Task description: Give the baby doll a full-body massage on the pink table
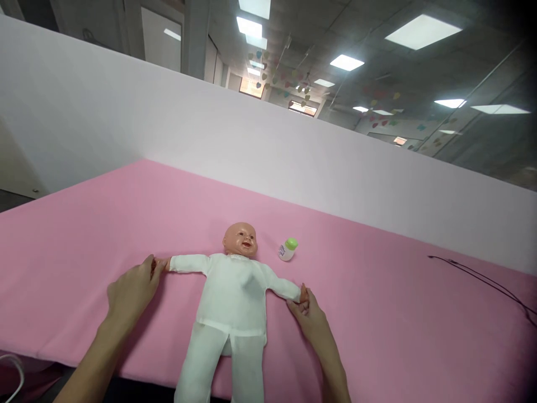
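White-clad doll (pixel 235 294), lengthwise, head away from us.
Our left hand (pixel 133 286) and right hand (pixel 311 319) flank it, each pinching one doll hand (pixel 304 292).

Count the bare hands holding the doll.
2: the left hand holds one small hand of the doll, at the picture's left; the right hand holds its other small hand, at the picture's right.

Green-capped bottle (pixel 287 251), black cable (pixel 489 281), white partition (pixel 268 151), perhaps heart-shaped hangings (pixel 306 90)

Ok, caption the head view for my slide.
Left hand and right hand hold a white-clad doll by its outspread arms on pink cloth, a green-capped bottle nearby.
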### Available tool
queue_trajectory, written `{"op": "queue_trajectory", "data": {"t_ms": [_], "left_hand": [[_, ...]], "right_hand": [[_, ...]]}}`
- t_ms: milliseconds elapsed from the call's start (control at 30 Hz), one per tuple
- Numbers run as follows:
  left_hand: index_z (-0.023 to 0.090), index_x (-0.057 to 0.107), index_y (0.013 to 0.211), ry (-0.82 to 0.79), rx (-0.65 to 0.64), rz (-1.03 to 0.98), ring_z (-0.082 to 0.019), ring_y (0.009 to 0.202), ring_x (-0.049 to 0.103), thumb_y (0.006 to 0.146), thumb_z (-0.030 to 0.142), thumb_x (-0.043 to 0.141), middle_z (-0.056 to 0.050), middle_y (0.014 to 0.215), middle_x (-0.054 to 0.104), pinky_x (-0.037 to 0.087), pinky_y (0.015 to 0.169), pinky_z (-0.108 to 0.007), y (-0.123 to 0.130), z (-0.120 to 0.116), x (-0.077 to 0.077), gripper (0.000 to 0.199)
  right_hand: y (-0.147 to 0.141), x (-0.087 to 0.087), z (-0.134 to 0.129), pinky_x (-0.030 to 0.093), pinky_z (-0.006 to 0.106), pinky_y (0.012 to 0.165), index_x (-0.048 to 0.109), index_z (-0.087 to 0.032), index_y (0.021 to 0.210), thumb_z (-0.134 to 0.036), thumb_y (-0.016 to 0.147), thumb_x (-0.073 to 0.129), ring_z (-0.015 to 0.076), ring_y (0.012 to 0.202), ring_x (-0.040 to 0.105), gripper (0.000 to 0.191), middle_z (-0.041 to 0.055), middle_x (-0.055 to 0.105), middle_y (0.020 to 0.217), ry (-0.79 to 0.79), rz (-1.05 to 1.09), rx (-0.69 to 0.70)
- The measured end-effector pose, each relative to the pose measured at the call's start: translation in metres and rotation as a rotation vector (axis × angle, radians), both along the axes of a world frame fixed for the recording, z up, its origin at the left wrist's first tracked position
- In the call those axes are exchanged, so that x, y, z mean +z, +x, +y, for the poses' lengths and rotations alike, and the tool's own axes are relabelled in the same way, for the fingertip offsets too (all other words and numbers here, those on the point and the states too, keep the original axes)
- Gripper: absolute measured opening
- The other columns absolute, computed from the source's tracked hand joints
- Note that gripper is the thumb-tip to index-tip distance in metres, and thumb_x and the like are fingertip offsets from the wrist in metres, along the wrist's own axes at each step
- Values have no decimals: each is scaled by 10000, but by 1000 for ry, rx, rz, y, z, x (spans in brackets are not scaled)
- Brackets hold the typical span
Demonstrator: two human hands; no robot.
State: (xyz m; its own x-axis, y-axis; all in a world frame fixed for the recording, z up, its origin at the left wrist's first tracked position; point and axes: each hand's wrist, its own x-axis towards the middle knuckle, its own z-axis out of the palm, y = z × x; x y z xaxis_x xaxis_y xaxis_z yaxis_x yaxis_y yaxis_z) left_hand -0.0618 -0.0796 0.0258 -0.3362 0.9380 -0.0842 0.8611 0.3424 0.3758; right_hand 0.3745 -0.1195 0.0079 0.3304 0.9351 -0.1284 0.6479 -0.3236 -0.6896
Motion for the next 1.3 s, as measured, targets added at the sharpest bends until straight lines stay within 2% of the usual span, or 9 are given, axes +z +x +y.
{"op": "queue_trajectory", "data": {"t_ms": [133,233,333,400,567,733,1033,1200,1300], "left_hand": [[184,529,1538,266,-7,-24,-351,945,678,1057,499,368,-145,1117,734,440,671,-388,15,1,20,597],[218,644,1440,468,-275,-340,-271,897,674,1023,483,491,-80,1030,734,497,772,-374,60,7,40,517],[239,713,1351,370,-705,-842,-248,976,689,1015,518,556,-79,1120,755,543,849,-356,129,24,56,465],[204,680,1393,177,-804,-1160,-268,1183,669,1010,544,589,-122,1336,711,550,958,-364,176,44,60,520],[114,652,1352,-125,-469,-1697,-276,1463,509,1070,491,514,-206,1608,494,485,1122,-331,266,108,49,491],[91,534,1481,-177,-320,-1760,-254,1550,401,1120,497,340,-220,1674,394,387,1220,-326,303,143,31,578],[38,479,1521,-281,-285,-1789,-245,1544,412,1121,543,264,-234,1642,441,315,1270,-337,313,131,31,680],[39,465,1552,-373,-244,-1826,-234,1564,379,1123,507,300,-212,1674,404,313,1270,-294,304,114,47,655],[25,415,1587,-387,-246,-1879,-245,1574,361,1124,513,288,-227,1688,368,320,1270,-309,294,108,61,684]], "right_hand": [[3,22,0,512,463,907,304,-207,1655,-704,904,533,370,1137,685,929,133,711,1244,-126,-159,-36],[1,46,15,511,461,928,435,-240,1596,-666,931,529,339,1095,691,796,105,726,1184,-64,-210,-9],[-5,65,46,539,429,905,501,-226,1543,-638,929,563,286,987,697,742,92,730,1137,132,-157,29],[-9,67,71,554,427,916,488,-199,1549,-628,928,569,292,1069,674,760,136,683,1299,339,-149,24],[-8,42,115,400,545,1195,388,-178,1606,-586,1004,463,341,1541,337,731,174,343,1695,677,-230,36],[1,8,128,289,584,1270,346,-164,1620,-444,1066,375,314,1612,235,621,182,225,1750,753,-336,75],[7,-21,143,282,582,1303,430,-75,1593,-296,1047,366,316,1627,227,593,183,358,1703,638,-428,333],[10,-19,144,264,554,1321,448,6,1567,-162,1002,305,298,1632,217,607,213,361,1696,607,-414,314],[5,-7,137,286,596,1301,478,-78,1573,-196,1031,288,288,1626,243,587,182,416,1674,654,-355,277]]}}
